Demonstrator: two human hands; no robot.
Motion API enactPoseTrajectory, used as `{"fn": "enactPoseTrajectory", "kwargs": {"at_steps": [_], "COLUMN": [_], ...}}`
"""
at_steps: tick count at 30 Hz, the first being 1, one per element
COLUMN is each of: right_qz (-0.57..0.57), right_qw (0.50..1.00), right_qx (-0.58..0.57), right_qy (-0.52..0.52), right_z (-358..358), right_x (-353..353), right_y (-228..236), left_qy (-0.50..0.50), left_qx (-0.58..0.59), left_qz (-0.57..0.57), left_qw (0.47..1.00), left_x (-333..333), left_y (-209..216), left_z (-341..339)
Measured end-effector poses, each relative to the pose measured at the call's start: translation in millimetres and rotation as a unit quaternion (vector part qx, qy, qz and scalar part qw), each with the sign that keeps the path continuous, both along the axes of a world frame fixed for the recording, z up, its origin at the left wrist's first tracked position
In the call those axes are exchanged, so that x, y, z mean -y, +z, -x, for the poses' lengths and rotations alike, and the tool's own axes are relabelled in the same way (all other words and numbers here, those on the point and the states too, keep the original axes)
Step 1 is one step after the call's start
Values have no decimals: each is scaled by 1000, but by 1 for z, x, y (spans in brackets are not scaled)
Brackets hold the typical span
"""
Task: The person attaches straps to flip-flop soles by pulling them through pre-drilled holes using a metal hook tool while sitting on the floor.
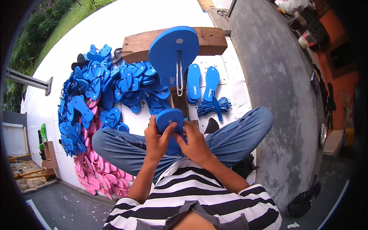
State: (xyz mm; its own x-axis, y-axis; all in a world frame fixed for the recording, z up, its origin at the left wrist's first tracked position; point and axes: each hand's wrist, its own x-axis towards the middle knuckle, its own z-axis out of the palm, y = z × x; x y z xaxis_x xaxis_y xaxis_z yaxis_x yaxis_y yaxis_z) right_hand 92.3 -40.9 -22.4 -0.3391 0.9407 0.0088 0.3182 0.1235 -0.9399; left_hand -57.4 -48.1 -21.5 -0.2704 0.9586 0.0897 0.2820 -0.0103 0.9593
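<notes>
One held sole (pixel 167 116), tiled floor (pixel 42 94) (white), orange wall (pixel 346 89)

A head-worn fisheye looks steeply down from close above the black-and-white striped fabric shirt (pixel 191 188) at lower centre

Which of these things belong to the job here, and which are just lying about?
Seem part of the job:
- sole, held in left hand and right hand
- wooden stand
- bundled straps
- blue sandals and pink sandals, piled at left

Probably just lying about:
- scissors, far off
- white plastic bag, top right
</notes>
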Motion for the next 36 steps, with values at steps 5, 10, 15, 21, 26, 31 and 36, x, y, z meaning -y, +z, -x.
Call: {"fn": "enactPoseTrajectory", "kwargs": {"at_steps": [5, 10, 15, 21, 26, 31, 36], "right_qz": [39, 76, 52, 70, 39, 17, 20], "right_qw": [995, 995, 985, 931, 948, 964, 974], "right_qx": [27, 16, 30, 226, 132, 74, 54], "right_qy": [82, 65, -164, -279, -288, -254, -220], "right_z": [-33, -74, -112, -110, -111, -106, -94], "right_x": [-29, -63, -116, -149, -133, -129, -126], "right_y": [-13, -67, -125, -173, -173, -172, -157], "left_qy": [-117, -185, -367, -460, -471, -466, -437], "left_qx": [191, 268, -220, -442, -386, -413, -453], "left_qz": [100, 208, 127, 116, 184, 225, 165], "left_qw": [969, 922, 895, 761, 772, 749, 759], "left_x": [-25, -33, 5, 46, 46, 41, 49], "left_y": [-31, -70, -177, -245, -262, -243, -250], "left_z": [14, 9, -11, -60, -52, -45, -35]}}
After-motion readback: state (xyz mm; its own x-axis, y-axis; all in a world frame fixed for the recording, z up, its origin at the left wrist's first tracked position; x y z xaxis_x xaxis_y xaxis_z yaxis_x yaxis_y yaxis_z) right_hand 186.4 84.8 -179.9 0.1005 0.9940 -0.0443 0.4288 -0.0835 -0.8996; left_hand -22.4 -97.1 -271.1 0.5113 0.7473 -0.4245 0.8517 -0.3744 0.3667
